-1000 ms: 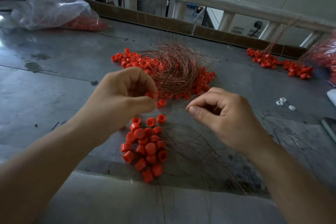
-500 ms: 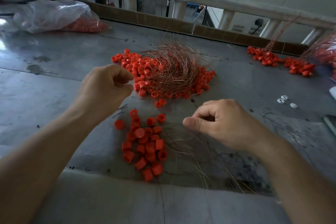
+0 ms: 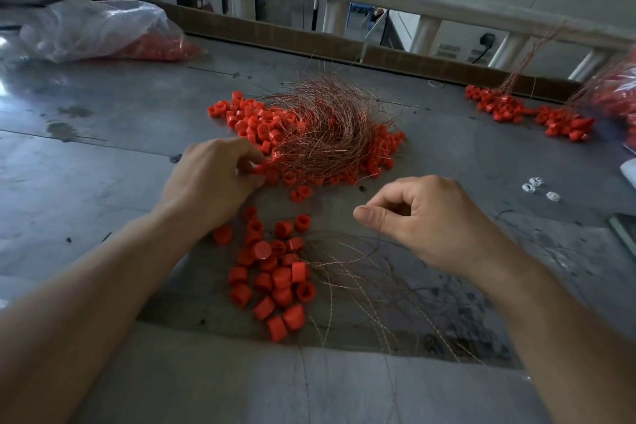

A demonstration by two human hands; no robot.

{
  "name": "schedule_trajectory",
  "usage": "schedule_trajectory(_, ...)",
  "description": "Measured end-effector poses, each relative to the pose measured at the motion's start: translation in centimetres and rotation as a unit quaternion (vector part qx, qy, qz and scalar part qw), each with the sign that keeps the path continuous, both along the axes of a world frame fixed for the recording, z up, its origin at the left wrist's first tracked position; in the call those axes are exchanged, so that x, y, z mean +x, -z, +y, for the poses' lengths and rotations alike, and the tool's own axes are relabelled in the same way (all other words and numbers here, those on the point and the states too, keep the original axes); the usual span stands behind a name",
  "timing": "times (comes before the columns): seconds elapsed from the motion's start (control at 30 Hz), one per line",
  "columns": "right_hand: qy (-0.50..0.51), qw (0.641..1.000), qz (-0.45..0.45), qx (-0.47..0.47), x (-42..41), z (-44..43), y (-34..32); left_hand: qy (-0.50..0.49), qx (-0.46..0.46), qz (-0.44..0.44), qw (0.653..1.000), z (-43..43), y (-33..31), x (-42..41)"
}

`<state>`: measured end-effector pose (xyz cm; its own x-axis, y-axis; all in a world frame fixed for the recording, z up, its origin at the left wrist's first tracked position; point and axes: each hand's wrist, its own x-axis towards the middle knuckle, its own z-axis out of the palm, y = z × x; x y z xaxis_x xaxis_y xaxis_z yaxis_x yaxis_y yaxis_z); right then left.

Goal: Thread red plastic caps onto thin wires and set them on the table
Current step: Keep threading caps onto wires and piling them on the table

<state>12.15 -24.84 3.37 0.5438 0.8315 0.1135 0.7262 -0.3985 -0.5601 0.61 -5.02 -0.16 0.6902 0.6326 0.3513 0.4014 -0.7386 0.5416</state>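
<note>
Hands work low over the grey table point(image 3: 103, 162), and we see the left hand point(image 3: 220, 179) stretched to the near left edge of the big heap of capped wires point(image 3: 323, 134), its grip closed on one red cap point(image 3: 257, 169) pinched between thumb and fingertips. That cap sits right against the heap's other caps. Our right hand point(image 3: 423, 217) is held over the table, nearer us and apart from the heap, fingers curled and thumb pressed to the forefinger; whether that grip has a wire in it we cannot tell, the strands being too thin. Below and between the two hands lies a cluster of loose caps point(image 3: 275, 272), with bare loose wires point(image 3: 361, 279) fanned out just to its right. Far left rests a clear plastic bag point(image 3: 96, 27) with red caps inside; far right, a second batch of capped wires point(image 3: 516, 110) and a few small white pieces point(image 3: 537, 184).
</note>
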Motion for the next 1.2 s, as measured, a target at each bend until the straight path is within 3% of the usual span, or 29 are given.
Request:
schedule_trajectory(0.17, 0.03, 0.999, -0.03, 0.009, 0.4, -0.1, 0.1, -0.035, -0.031, -0.079, 0.996, 0.0, -0.9, -0.2)
schedule_trajectory(0.23, 0.056, 0.997, -0.053, 0.016, 1.0, -0.1, 0.2, -0.008, -0.113, -0.159, 0.981, -0.5, -1.8, -0.6)
schedule_trajectory(0.33, 0.091, 0.993, -0.063, 0.037, 2.1, 0.1, 0.7, 0.094, -0.258, -0.238, 0.932, -2.0, -3.1, -1.3)
schedule_trajectory(0.47, 0.08, 0.994, -0.037, 0.066, 2.7, 0.9, 1.2, 0.17, -0.303, -0.229, 0.909, -3.9, -3.4, -1.7)
schedule_trajectory(0.8, 0.012, 0.999, 0.002, 0.032, 2.4, 2.7, 2.1, 0.19, -0.304, -0.216, 0.908, -4.3, -3.0, -1.6)
schedule_trajectory(1.03, 0.051, 0.965, 0.018, 0.255, 2.0, 1.8, 0.9, 0.191, -0.303, -0.21, 0.91, -4.2, -3.0, -1.5)
schedule_trajectory(1.2, 0.053, 0.928, -0.061, 0.365, 1.3, 0.7, 0.0, 0.215, -0.287, -0.191, 0.914, -4.3, -2.8, -1.5)
